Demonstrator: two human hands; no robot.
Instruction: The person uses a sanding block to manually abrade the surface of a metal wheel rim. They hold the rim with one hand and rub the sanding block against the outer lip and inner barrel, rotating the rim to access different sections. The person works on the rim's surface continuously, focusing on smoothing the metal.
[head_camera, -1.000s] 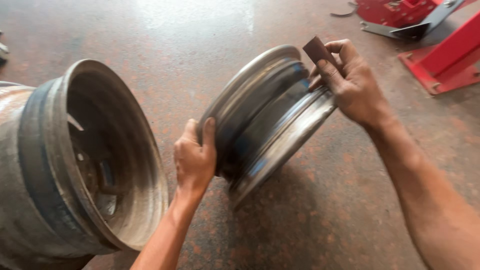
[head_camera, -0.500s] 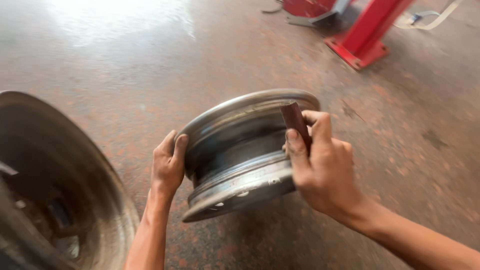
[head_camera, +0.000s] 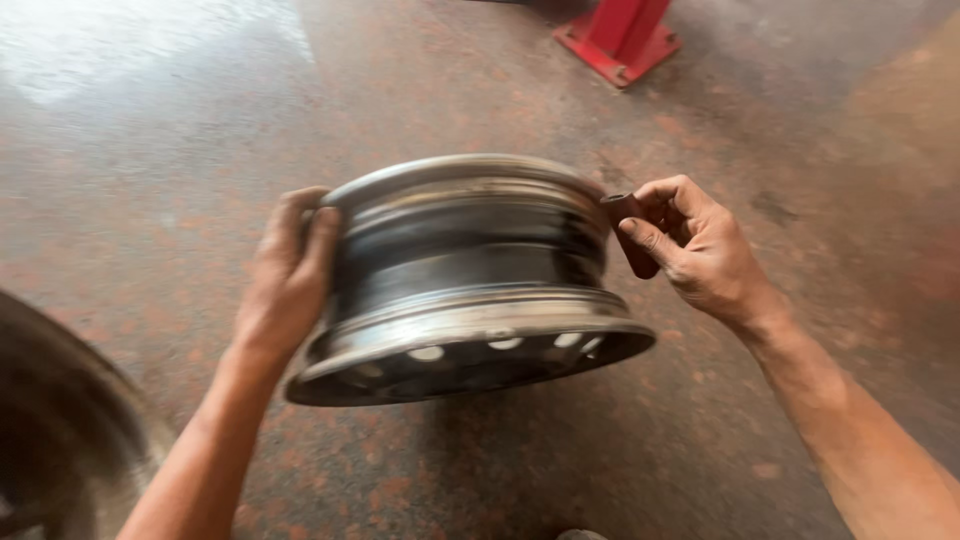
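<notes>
A bare steel wheel rim stands on edge on the floor, its open face with several round holes turned toward me and down. My left hand grips the rim's left flange. My right hand is at the rim's right edge and pinches a small dark brown folded piece, like sandpaper, against the flange.
A second, larger metal rim is blurred at the lower left corner. A red steel post base stands on the floor at the top. The floor is stained reddish-brown concrete with a bright glare at the upper left.
The rim has turned from tilted on its side to nearly flat across my view. The camera swung right, so the larger rim slid off to the left. Both hands kept their hold.
</notes>
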